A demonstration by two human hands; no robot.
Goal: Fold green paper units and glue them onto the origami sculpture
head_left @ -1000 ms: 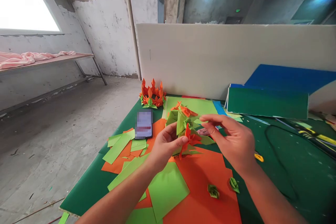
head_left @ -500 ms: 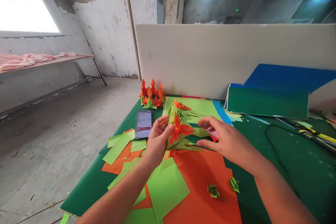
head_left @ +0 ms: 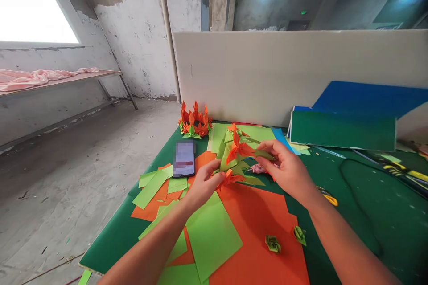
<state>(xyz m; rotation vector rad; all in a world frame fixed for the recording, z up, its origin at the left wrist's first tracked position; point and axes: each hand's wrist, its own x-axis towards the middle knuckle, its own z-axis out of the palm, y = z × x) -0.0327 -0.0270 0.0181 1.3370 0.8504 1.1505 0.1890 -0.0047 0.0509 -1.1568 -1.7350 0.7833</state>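
Observation:
Both of my hands hold a folded-paper crown of green pointed pieces with orange paper flowers, raised above the table. My left hand grips its near left side, thumb close to a lower orange flower. On the right, my right hand pinches one of the green points between thumb and fingers. Just behind that hand lies a pink glue gun, partly hidden. Two green paper roses rest on a large orange sheet below the hands.
An orange paper crown stands at the table's far left corner, behind a phone. Green paper sheets and strips lie at left. Yellow-handled scissors, a black cable and a green board are to the right.
My right hand has closed from an open pose onto a green point of the crown. The crown has turned and tilted; my left hand has moved slightly lower. The glue gun shows more.

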